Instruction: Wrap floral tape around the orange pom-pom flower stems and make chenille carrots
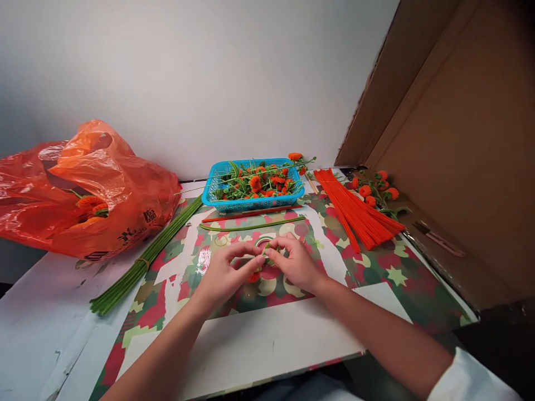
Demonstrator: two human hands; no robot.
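Observation:
My left hand [225, 273] and my right hand [295, 262] meet over the patterned mat [368, 273], fingertips pinched together on a small green piece [264, 249] between them. A bit of orange shows under the left fingers; what it is I cannot make out. A roll of green tape lies just behind the hands, mostly hidden. A single green stem [251, 226] and a red stick [251, 214] lie beyond the hands, in front of the blue basket [251, 186] of orange pompom flowers.
A bundle of green stems [142, 262] lies diagonally at the left. An orange plastic bag [83, 189] holds more flowers. Orange pipe cleaners [355, 209] and finished orange flowers [376, 189] lie at the right, beside a tall cardboard wall [460, 139].

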